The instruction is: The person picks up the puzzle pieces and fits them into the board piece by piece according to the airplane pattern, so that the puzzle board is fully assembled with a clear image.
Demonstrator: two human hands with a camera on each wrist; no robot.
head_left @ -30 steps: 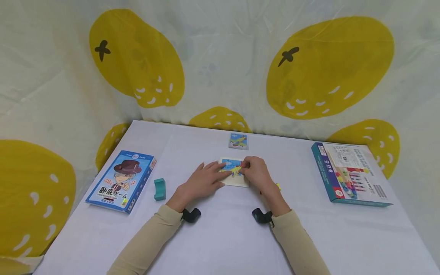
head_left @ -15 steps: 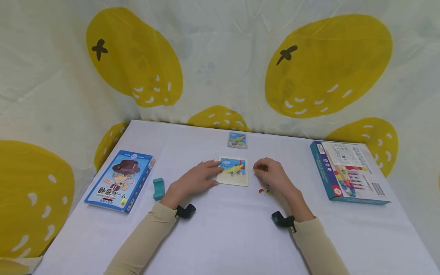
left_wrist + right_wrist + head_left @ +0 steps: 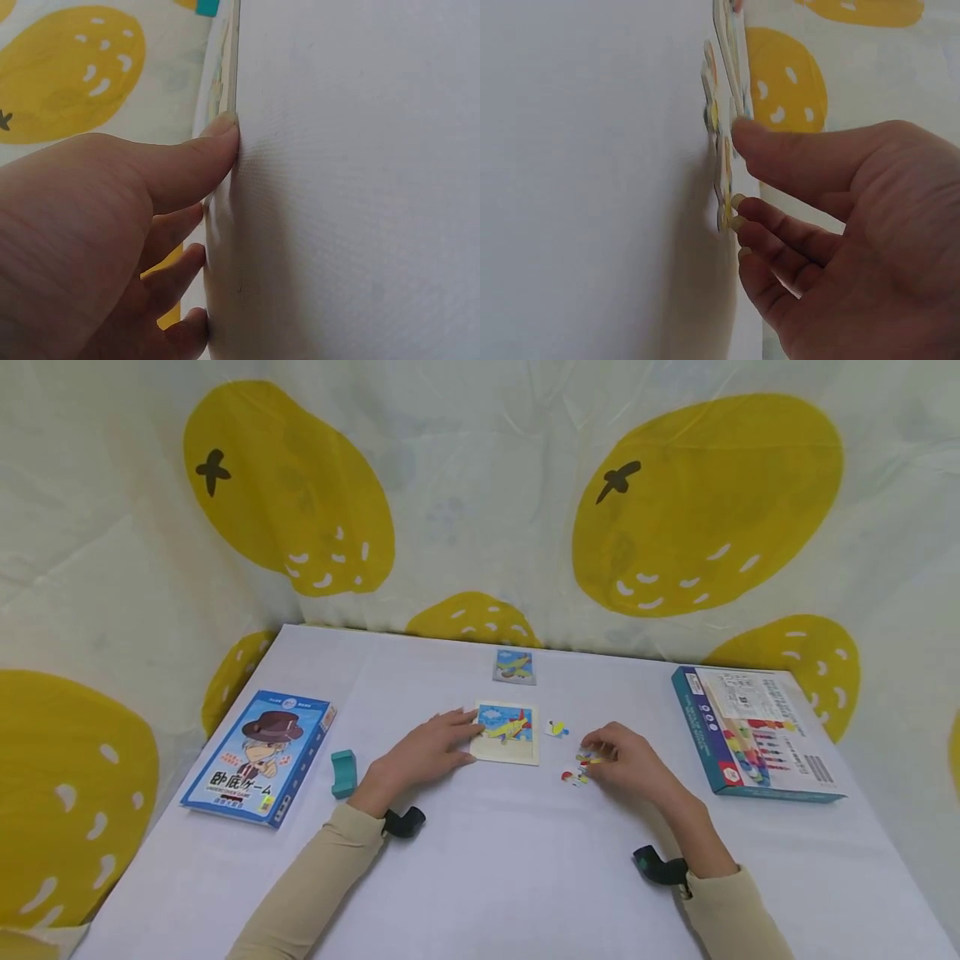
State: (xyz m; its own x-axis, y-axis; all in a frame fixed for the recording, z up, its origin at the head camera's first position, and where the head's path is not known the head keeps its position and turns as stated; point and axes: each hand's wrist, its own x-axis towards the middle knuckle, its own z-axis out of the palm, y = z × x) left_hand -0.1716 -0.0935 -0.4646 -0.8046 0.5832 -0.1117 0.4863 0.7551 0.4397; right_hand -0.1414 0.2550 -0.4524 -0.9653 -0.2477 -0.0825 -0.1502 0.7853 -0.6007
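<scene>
A small jigsaw puzzle board (image 3: 501, 753) with a yellow and red airplane picture lies mid-table in the head view. My left hand (image 3: 429, 752) rests at its left side, fingers extended; the left wrist view has the thumb touching the board's edge (image 3: 232, 67). Right of the board lies a loose puzzle piece (image 3: 557, 728). My right hand (image 3: 626, 763) is low over another puzzle piece (image 3: 586, 757). In the right wrist view its fingertips meet that piece (image 3: 724, 187), thumb and fingers standing apart. More puzzle pieces (image 3: 572, 777) lie just in front.
Behind the board lies a small airplane picture card (image 3: 514, 667). A blue game box (image 3: 262, 756) and a teal curved block (image 3: 343, 774) stand on the left. Far right is a box with a teal edge (image 3: 757, 731). A lemon-patterned curtain (image 3: 480, 510) hangs behind the table.
My right hand has gone from the board to the right, leaving a puzzle piece beside the board, then reached the loose pieces nearer me. The left hand has drawn back to the board's left edge.
</scene>
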